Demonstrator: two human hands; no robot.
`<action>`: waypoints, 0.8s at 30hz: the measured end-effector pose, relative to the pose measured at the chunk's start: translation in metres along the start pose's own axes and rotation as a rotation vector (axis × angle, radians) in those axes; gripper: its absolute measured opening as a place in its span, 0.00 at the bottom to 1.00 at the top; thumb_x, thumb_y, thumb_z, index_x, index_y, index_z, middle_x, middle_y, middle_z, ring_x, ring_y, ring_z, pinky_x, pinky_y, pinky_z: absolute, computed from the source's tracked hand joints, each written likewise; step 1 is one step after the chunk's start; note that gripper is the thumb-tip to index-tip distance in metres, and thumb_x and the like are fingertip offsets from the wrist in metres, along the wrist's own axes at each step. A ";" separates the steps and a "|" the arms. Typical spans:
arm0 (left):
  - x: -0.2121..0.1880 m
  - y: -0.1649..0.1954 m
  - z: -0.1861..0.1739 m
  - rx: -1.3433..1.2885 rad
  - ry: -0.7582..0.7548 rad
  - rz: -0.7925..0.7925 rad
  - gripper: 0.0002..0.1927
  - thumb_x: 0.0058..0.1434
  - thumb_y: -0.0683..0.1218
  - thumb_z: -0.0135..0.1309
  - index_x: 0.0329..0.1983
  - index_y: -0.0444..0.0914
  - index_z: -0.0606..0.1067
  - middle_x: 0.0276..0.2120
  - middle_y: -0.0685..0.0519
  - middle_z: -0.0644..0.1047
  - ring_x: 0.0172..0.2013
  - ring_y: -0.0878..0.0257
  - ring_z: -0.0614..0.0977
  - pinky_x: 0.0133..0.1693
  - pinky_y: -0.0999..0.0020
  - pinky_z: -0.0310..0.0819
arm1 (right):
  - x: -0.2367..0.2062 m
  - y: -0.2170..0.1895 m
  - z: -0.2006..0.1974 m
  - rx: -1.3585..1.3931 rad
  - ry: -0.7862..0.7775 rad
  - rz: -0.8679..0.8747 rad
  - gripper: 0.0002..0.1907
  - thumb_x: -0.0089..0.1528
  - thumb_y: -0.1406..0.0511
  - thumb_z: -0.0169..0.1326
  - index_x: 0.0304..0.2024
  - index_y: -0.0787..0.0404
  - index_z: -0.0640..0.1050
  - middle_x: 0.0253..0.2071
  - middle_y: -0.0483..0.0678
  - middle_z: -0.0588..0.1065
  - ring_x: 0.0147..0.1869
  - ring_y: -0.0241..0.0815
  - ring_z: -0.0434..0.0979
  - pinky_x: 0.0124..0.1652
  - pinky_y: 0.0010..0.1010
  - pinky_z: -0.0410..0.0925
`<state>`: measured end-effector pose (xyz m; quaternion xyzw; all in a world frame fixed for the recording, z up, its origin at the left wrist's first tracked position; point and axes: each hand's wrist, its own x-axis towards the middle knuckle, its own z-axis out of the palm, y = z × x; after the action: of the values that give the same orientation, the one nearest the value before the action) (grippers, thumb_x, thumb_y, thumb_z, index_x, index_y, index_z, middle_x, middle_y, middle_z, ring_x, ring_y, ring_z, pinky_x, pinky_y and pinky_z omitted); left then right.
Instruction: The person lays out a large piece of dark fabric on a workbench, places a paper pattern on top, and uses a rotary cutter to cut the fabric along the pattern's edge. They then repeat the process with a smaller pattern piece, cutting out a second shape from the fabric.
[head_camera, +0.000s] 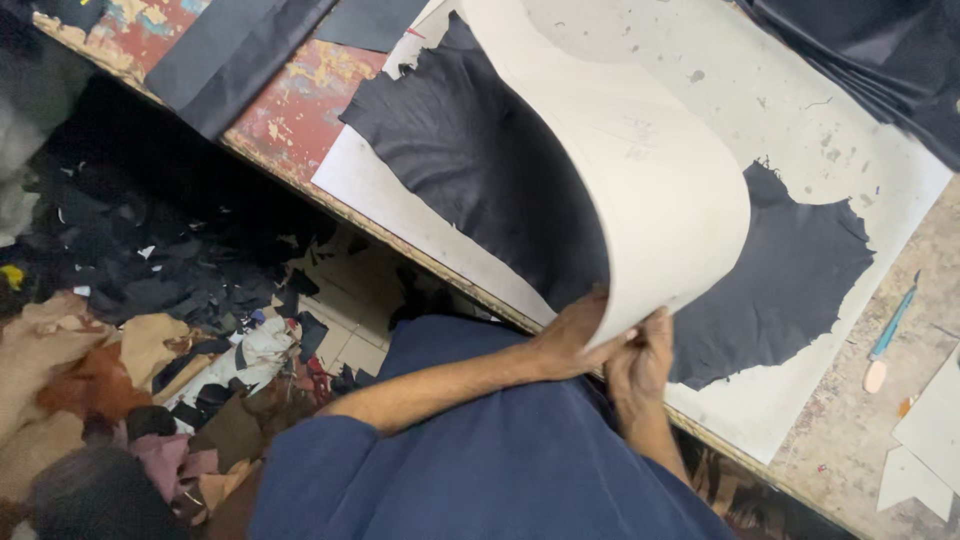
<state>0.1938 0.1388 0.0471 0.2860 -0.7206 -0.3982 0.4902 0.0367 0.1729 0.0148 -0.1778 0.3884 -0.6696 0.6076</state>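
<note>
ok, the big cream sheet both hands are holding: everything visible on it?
The cream sheet is large, stiff and card-like, matte off-white with faint marks on its surface. It is bent into an arch over the black leather hide on the white cutting board. The left hand and right hand pinch its near edge; its far end runs out of view.

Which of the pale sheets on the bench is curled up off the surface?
The large cream pattern card, gripped at its near edge by both hands; it arches over the dark leather hide, while the small pale pieces lie flat.
</note>
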 end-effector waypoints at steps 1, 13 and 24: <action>0.002 -0.001 0.012 0.051 -0.088 0.027 0.17 0.63 0.40 0.54 0.53 0.27 0.74 0.47 0.35 0.78 0.49 0.41 0.80 0.50 0.53 0.74 | 0.005 -0.015 -0.015 0.001 -0.028 -0.048 0.25 0.74 0.61 0.46 0.69 0.68 0.63 0.66 0.56 0.70 0.68 0.49 0.71 0.66 0.41 0.71; 0.007 -0.057 0.039 0.267 -0.026 -0.263 0.18 0.60 0.35 0.48 0.50 0.39 0.81 0.45 0.47 0.84 0.48 0.54 0.85 0.51 0.59 0.79 | 0.017 -0.166 -0.228 -1.120 0.167 -0.254 0.23 0.70 0.76 0.50 0.67 0.74 0.64 0.61 0.63 0.72 0.62 0.53 0.77 0.56 0.36 0.73; 0.075 -0.169 -0.143 1.096 0.051 -0.420 0.43 0.75 0.68 0.37 0.80 0.35 0.49 0.79 0.45 0.47 0.78 0.54 0.47 0.75 0.52 0.36 | -0.004 -0.142 -0.167 -1.113 0.066 -0.159 0.48 0.58 0.81 0.56 0.78 0.66 0.51 0.68 0.64 0.66 0.67 0.52 0.73 0.59 0.37 0.71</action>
<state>0.3045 -0.0514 -0.0325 0.6440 -0.7372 -0.0491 0.1987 -0.1774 0.2214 0.0143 -0.4793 0.6874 -0.4126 0.3570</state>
